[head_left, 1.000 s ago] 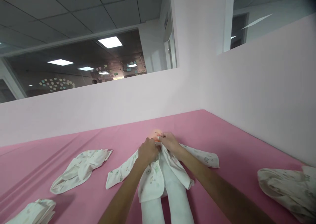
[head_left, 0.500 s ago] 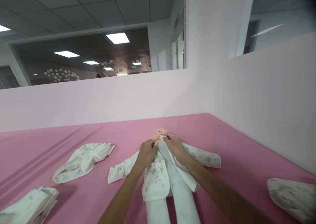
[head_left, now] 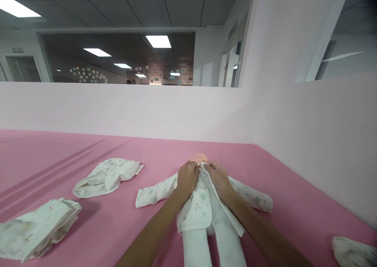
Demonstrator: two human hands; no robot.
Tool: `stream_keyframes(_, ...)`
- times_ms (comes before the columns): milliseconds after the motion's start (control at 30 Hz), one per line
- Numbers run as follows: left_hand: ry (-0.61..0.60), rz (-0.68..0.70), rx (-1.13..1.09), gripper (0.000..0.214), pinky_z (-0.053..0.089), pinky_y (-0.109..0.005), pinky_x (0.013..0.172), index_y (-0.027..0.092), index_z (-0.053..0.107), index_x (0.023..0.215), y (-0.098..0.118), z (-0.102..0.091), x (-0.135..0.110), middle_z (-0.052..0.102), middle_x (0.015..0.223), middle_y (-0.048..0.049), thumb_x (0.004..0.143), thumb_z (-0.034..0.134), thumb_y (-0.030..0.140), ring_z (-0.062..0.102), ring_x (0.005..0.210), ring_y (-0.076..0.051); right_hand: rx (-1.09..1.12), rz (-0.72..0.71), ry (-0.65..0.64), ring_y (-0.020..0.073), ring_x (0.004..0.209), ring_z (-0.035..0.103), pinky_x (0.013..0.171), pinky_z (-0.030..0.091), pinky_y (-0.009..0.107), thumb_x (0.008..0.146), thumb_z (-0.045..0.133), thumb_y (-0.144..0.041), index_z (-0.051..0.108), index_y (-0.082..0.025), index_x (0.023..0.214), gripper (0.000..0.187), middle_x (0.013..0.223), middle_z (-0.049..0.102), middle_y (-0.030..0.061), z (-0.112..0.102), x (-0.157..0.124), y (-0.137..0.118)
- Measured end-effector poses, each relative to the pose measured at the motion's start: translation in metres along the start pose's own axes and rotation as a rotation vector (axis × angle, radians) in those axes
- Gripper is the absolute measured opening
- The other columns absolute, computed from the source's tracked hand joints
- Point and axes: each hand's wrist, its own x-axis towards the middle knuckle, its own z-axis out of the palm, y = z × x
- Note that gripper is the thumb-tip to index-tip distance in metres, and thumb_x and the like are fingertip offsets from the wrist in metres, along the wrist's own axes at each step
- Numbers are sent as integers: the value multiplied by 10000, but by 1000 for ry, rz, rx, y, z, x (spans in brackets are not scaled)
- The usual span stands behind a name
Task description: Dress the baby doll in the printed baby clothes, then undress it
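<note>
The left hand (head_left: 188, 176) and the right hand (head_left: 218, 177) each pinch the printed jacket (head_left: 200, 212) at its neck edge. This jacket is on the doll (head_left: 218, 220), which lies on the pink sheet (head_left: 112, 227).

Most room's on the right of the pink sheet (head_left: 294, 210): a bare lane from the far right corner down along the right edge, with one sleeve (head_left: 255, 197) poking toward it and a cloth bundle (head_left: 356, 253) nearer the front. Left's tighter, just a gap between the crumpled garment (head_left: 110, 177) and the other sleeve (head_left: 156, 192). Back edge dead-ends at the wall (head_left: 118, 108), and the left hand (head_left: 187, 176) and right hand (head_left: 219, 177) pretty much block the shirt (head_left: 196, 210) neckline
</note>
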Motion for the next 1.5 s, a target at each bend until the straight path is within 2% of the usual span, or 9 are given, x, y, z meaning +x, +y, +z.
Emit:
stream_keyframes(133, -33, 46, -25, 222, 340, -263, 622, 173, 590, 736, -1, 2, 7, 634, 811, -46, 898, 438, 173, 561, 713, -158, -24, 15, 47, 218, 840, 627, 762, 468, 305, 751, 585, -347, 668, -163, 856, 228, 834, 696, 48, 2, 6, 2)
stream_keyframes(367, -9, 84, -32, 251, 396, -275, 744, 186, 630, 967, -3, 5, -1, 640, 969, -59, 957, 381, 214, 593, 865, -171, -71, 3, 52, 210, 844, 623, 755, 466, 300, 755, 571, -345, 664, -172, 842, 215, 904, 706, 55, -1, 6, 5)
stream_keyframes(600, -63, 120, 177, 233, 389, -285, 683, 177, 618, 955, 2, 2, -3, 628, 960, -62, 926, 389, 145, 585, 848, -185, -172, -79, 59, 202, 873, 615, 802, 444, 306, 765, 541, -292, 653, -189, 830, 166, 890, 698, 40, 4, 1, 6)
stream_keyframes(767, -86, 170, 200, 241, 386, -299, 673, 166, 613, 954, 3, 0, -4, 623, 980, -79, 883, 395, 94, 577, 859, -200, -265, -117, 76, 194, 834, 602, 781, 429, 303, 785, 506, -266, 650, -201, 805, 159, 857, 689, 33, 7, -4, 2)
stream_keyframes(1000, -33, -30, -141, 198, 372, -281, 669, 174, 635, 833, -3, 6, 0, 658, 858, -58, 829, 445, 118, 568, 763, -171, -454, -162, -10, 185, 775, 593, 724, 393, 285, 776, 494, -203, 676, -228, 721, 192, 803, 693, 8, 9, -7, -6)
stream_keyframes(1167, -43, -115, -230, 155, 378, -258, 614, 173, 627, 759, -5, 7, 4, 660, 753, -25, 795, 477, 185, 550, 681, -147, -503, -162, -46, 186, 752, 585, 676, 367, 276, 755, 454, -137, 704, -255, 763, 276, 801, 703, -6, 9, -10, -11)
stream_keyframes(1233, -78, -122, -307, 157, 397, -245, 618, 175, 645, 783, -6, 3, 4, 666, 759, -14, 786, 492, 209, 559, 688, -140, -501, -163, -48, 190, 746, 581, 672, 364, 278, 744, 447, -118, 714, -263, 787, 306, 800, 702, -6, 9, -9, -9)
stream_keyframes(1367, -252, -189, -663, 213, 414, -223, 594, 170, 669, 850, -10, -10, 3, 664, 801, -18, 802, 485, 264, 556, 682, -126, -478, -162, -59, 193, 710, 568, 680, 376, 283, 751, 451, -114, 712, -257, 787, 300, 746, 679, 6, 9, -6, -5)
stream_keyframes(1500, -356, -327, -823, 240, 309, -198, 470, 144, 644, 811, -12, -19, 4, 549, 657, 14, 814, 499, 336, 430, 529, -81, -476, -145, -52, 190, 716, 566, 682, 385, 282, 749, 449, -118, 690, -236, 740, 269, 715, 662, 13, 8, -5, -4)
